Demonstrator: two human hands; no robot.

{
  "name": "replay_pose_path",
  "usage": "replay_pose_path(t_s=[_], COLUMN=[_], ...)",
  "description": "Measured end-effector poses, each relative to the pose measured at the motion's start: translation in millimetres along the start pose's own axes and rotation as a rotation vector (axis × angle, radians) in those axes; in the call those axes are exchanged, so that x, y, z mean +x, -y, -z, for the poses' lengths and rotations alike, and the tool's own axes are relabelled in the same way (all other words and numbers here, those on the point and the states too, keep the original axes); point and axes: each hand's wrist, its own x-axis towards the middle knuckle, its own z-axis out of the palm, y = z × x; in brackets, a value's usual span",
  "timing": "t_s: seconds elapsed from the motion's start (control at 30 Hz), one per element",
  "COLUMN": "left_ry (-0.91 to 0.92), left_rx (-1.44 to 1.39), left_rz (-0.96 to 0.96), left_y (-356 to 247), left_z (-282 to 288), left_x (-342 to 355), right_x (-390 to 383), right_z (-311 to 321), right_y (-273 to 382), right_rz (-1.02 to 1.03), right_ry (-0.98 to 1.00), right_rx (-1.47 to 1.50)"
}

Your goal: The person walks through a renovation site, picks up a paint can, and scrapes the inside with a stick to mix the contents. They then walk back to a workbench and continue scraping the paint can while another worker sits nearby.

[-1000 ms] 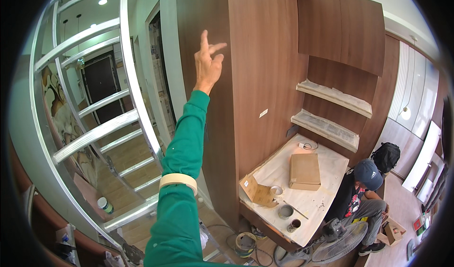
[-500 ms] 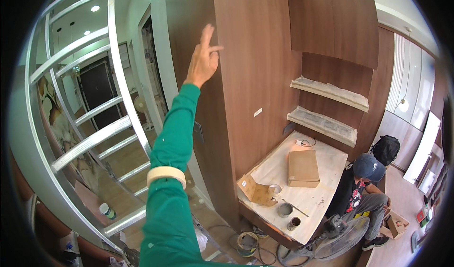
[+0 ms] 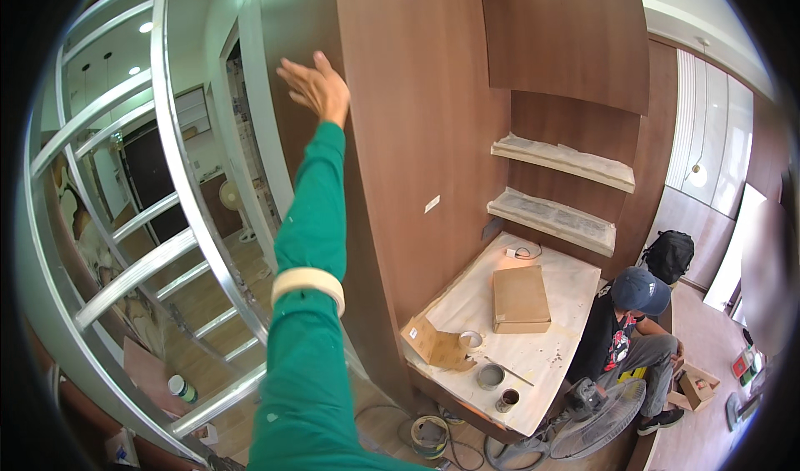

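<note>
My left hand [image 3: 317,87] is raised at the outer corner of a brown wood-panelled cabinet [image 3: 417,137]. Its fingers are spread and point to the left, with nothing held in them. Whether they touch the dark side panel [image 3: 304,146] I cannot tell. A roll of cream tape [image 3: 307,283] circles my green-sleeved left forearm like a bracelet. At the far right rim a blurred pinkish shape [image 3: 765,275] comes close to the camera; it may be my right hand, but no fingers can be made out.
An aluminium ladder [image 3: 175,171] stands on the left. Below the cabinet, a covered worktop [image 3: 533,388] carries a cardboard box [image 3: 522,298] and several tins. A person in a cap [image 3: 640,292] sits beside it, near a floor fan [image 3: 600,421]. Covered shelves [image 3: 562,162] jut out above.
My left hand has swung left across the cabinet's corner, its fingers turning from upward to leftward. The whole view has shifted slightly, and the blurred shape has appeared at the right rim.
</note>
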Motion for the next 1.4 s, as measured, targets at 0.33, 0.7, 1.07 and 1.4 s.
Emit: replay_pose_path(t_s=[0.33,0.7,1.07,1.4], left_ry=[-0.142,0.023,2.461,2.766], left_rx=[-0.078,-0.152,0.577,0.423], left_rz=[0.082,-0.059,-0.203,-0.124], left_y=[-5.8,-43.4,43.4,-43.2], left_z=[-12.5,185.8,596.5,682.4], left_x=[40.2,-314.8,-801.5,-793.2], right_x=[-26.1,-9.8,-233.6,-344.7], right_z=[-3.2,26.8,21.3,16.9], right_y=[-14.9,-65.6,-286.7,-430.1], right_rz=[-0.132,-0.109,-0.634,-0.848], right_ry=[-0.111,-0.162,-0.354,-0.189], right_rx=[0.022,-0.013,0.301,0.297])
